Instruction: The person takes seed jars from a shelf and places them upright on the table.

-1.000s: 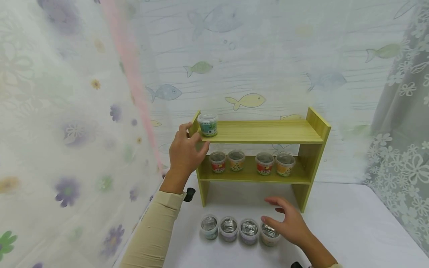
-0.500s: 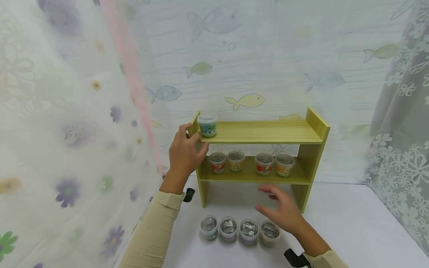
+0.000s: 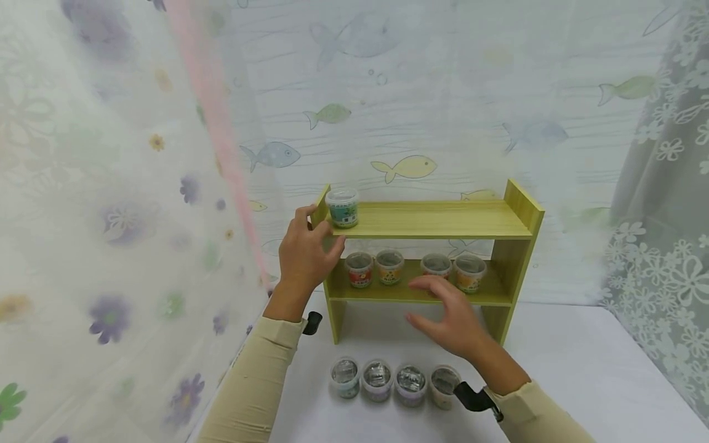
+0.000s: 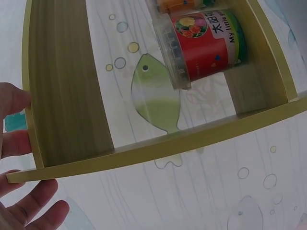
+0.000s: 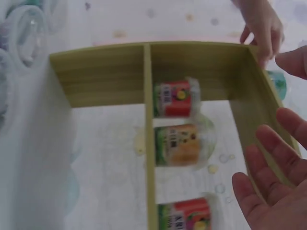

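Loose, empty fingers of the right hand (image 3: 451, 317) have risen from the four front tubs (image 3: 378, 384) toward the shelf (image 3: 437, 218); the left hand (image 3: 306, 255) grips its upper left corner, likely steadying it, beside the green-labelled tub (image 3: 343, 210).

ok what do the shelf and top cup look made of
Shelf: probably wood or wood-effect board, smooth with a low sheen; straight grain streaks run along it. Top cup: likely plastic, fairly glossy; its pale lid looks translucent. Whether its label is paper or film can't be told.

Shelf (image 3: 432, 219) in all three views
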Demonstrator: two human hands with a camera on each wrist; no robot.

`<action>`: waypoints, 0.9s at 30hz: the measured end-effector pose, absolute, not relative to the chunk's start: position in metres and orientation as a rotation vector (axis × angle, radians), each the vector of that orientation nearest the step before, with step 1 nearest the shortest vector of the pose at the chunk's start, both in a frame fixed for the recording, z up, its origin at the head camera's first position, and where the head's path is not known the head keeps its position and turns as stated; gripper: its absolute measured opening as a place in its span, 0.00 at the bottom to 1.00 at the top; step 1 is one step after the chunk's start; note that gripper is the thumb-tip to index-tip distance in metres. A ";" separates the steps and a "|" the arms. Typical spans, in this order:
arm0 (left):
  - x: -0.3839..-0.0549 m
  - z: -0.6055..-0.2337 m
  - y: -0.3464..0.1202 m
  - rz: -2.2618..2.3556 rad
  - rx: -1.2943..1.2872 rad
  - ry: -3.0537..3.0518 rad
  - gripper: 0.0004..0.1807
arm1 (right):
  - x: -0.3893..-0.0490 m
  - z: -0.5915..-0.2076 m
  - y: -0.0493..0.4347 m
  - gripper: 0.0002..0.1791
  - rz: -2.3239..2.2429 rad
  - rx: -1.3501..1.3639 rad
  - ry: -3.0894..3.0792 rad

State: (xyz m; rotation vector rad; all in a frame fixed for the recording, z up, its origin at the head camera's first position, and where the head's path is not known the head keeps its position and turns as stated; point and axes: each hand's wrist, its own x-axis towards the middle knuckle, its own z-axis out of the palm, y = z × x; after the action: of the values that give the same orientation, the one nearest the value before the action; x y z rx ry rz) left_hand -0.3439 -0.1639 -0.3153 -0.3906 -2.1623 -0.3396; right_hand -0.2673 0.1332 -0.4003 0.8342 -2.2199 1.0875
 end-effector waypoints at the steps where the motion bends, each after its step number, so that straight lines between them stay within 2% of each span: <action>1: -0.345 -0.315 -0.164 -0.339 -0.389 -2.163 0.17 | -0.269 -0.396 0.131 0.28 1.079 0.838 -2.214; 12: -0.351 -0.316 -0.164 -0.329 -0.387 -2.149 0.17 | -0.284 -0.358 0.114 0.29 1.013 0.895 -2.159; 27: -0.333 -0.318 -0.161 -0.325 -0.359 -2.139 0.17 | -0.291 -0.310 0.104 0.29 0.972 0.975 -2.106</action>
State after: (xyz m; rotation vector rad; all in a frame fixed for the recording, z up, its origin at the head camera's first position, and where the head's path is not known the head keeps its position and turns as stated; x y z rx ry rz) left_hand -0.3329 -0.1607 -0.3182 -0.3590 -2.1394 -0.3253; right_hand -0.2909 0.1037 -0.3100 0.9749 -2.1058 0.9717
